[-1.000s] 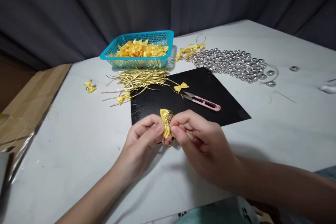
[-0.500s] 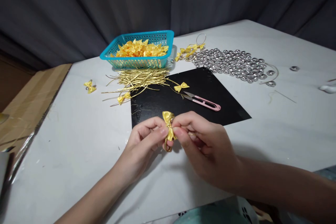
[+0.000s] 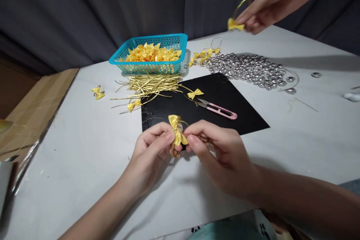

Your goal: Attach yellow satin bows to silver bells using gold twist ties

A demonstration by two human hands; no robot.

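Observation:
Over the front edge of the black mat, my left hand [image 3: 153, 144] pinches a yellow satin bow [image 3: 174, 120] between thumb and fingers. A clear, silvery bead [image 3: 180, 126] sits at the bow's middle, with gold cord wound around it. Below the bow, a loop of gold cord [image 3: 174, 153] hangs by my left fingertips. My right hand [image 3: 218, 152] is closed just right of the bow, thumb and forefinger pressed together on the gold cord; part of that cord is hidden by the fingers.
A turquoise basket [image 3: 112, 61] holds yellow bows, with gold cords [image 3: 153, 84] piled before it. Pink thread snips [image 3: 219, 110] and another bow [image 3: 195, 93] lie on the black mat [image 3: 236, 101]. Silvery beads [image 3: 247, 69] spread behind. Another person's hand [image 3: 261, 13] holds a bow at upper right.
The bow in my left hand has shifted slightly left and turned, so its bead shows more. My right fingertips have drawn apart from the bow. Another person's hand has come in at upper right.

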